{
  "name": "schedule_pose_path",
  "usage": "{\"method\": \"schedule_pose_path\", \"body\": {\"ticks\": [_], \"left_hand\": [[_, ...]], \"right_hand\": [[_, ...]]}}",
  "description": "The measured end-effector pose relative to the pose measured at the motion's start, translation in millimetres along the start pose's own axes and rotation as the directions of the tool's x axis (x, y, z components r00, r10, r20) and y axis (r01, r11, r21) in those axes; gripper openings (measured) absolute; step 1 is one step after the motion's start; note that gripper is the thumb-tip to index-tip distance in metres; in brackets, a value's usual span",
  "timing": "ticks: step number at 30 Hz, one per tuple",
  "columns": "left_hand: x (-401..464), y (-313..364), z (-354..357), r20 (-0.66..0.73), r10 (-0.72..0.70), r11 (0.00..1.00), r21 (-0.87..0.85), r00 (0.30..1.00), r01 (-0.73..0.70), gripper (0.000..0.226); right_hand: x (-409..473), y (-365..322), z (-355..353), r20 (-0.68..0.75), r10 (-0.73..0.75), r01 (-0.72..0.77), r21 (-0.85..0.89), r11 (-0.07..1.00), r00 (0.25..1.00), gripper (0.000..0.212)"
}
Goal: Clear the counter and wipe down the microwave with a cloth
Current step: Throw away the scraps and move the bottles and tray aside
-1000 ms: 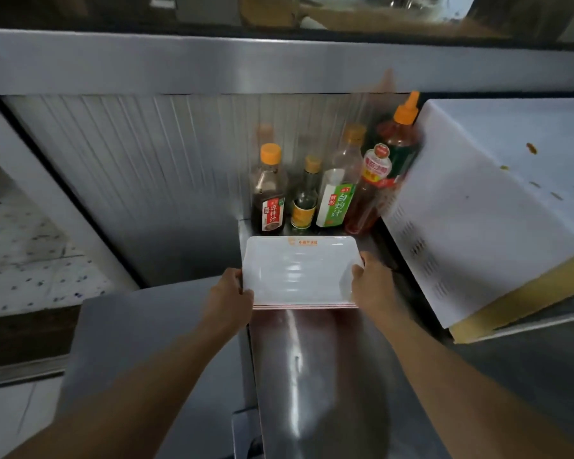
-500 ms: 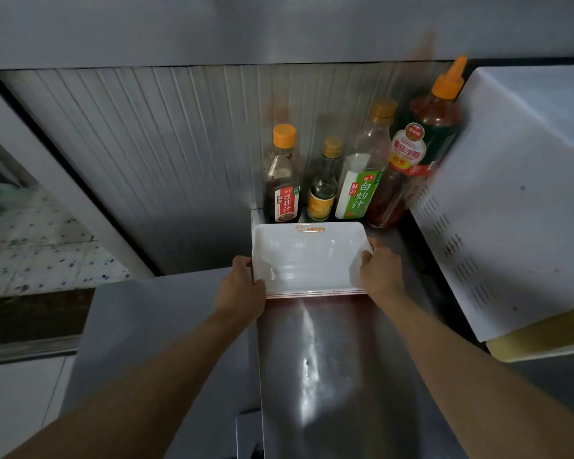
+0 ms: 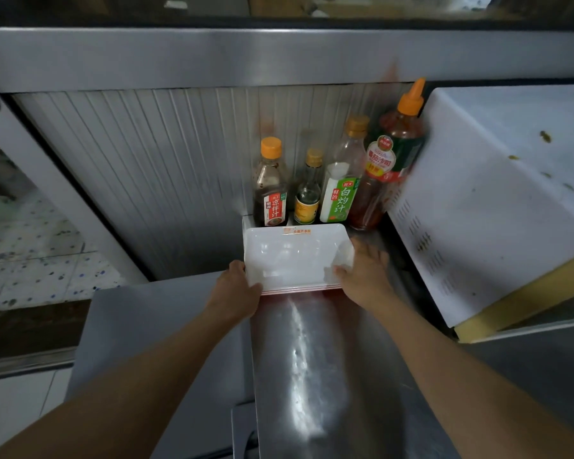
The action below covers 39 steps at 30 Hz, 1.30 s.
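A stack of white rectangular trays (image 3: 292,256) lies on the steel counter (image 3: 318,359) just in front of the sauce bottles. My left hand (image 3: 236,289) grips the stack's near left corner. My right hand (image 3: 362,273) holds its right edge, thumb over the rim. The white microwave (image 3: 497,200) stands to the right, its vented side facing the trays and brown stains on its top. No cloth shows.
Several sauce bottles (image 3: 338,190) stand against the ribbed metal wall (image 3: 166,180) at the back. A steel ledge (image 3: 279,58) runs overhead. A lower grey surface (image 3: 153,326) lies left of the counter, with tiled floor (image 3: 30,260) beyond. A yellow block (image 3: 524,303) sits under the microwave.
Both hands have kept hold of the tray stack and pushed it a little farther back toward the bottles. My right thumb has slid onto the tray's rim.
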<state>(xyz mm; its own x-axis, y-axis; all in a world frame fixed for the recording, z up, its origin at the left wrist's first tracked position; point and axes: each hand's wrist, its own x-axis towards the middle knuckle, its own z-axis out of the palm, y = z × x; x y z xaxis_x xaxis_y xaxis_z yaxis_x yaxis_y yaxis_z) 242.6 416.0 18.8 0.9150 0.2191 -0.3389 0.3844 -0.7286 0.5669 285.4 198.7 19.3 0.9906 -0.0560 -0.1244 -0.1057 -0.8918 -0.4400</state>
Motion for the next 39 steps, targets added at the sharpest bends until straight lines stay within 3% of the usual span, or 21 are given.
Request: {"method": "schedule_pose_path", "body": {"ticks": [5,10,14,26,35,39], "left_hand": [[-27,16,-23,0.017,0.081,0.978,0.193,0.997,-0.082,0.052],[-62,38,-51,0.115,0.204,0.885,0.403,0.972,-0.233,0.061],[-94,51,-61,0.159,0.318,0.806,0.474,0.935,-0.355,0.06],[-164,81,-41,0.338,0.506,0.623,0.493,0.793,-0.607,0.054],[-217,126,20,0.517,0.587,0.488,0.389,0.623,-0.782,0.065],[-245,145,49,0.558,0.586,0.419,0.413,0.588,-0.809,0.063]], "right_hand": [[-39,-13,-33,0.07,-0.077,0.086,-0.13,0.988,0.995,0.073],[-87,-30,-60,0.074,-0.078,0.089,-0.161,0.983,0.994,0.072],[-124,-39,-77,0.104,-0.069,0.087,-0.183,0.979,0.992,0.072],[-236,-12,-117,-0.025,0.123,-0.125,-0.205,0.971,0.992,0.068],[-305,67,-148,-0.118,0.306,-0.321,-0.142,0.936,0.945,0.075],[-321,111,-163,-0.124,0.36,-0.374,-0.116,0.92,0.925,0.081]]}}
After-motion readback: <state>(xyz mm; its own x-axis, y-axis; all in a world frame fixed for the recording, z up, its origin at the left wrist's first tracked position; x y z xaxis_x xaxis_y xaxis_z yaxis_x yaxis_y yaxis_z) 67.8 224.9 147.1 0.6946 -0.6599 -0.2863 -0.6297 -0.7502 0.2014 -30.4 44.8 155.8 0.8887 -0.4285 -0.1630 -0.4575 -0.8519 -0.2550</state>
